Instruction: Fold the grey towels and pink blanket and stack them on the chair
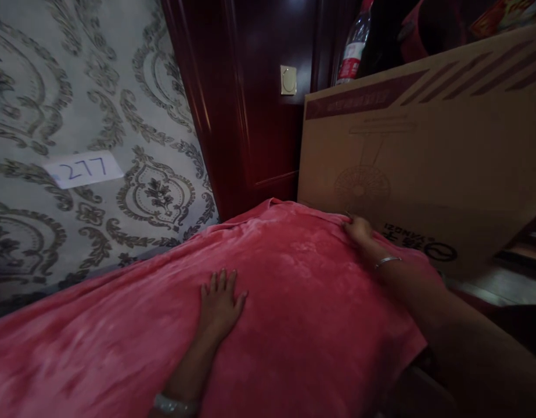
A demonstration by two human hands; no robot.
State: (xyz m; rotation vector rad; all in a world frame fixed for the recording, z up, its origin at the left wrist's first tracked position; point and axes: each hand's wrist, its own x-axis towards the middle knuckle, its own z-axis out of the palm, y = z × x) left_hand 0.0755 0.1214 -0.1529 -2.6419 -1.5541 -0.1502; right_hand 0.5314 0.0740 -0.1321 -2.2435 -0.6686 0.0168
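Note:
A pinkish-red plush blanket (289, 302) spreads across the lower part of the head view, draped over something it hides. My left hand (219, 305) lies flat on its middle, palm down, with the fingers spread. At the blanket's far right edge is my right hand (359, 230), its fingers closed on the cloth near the cardboard box. The edge is a little raised and creased there. A silver bangle (387, 261) circles my right wrist, and a pale band (176, 404) is on the left one.
A large cardboard box (424, 151) stands at the right, with a plastic bottle (353, 49) behind it. Patterned wallpaper (163, 191) with a paper marked 277 (85, 168) covers the left wall. A dark red wooden panel (263, 139) bears a cream plate (288, 80).

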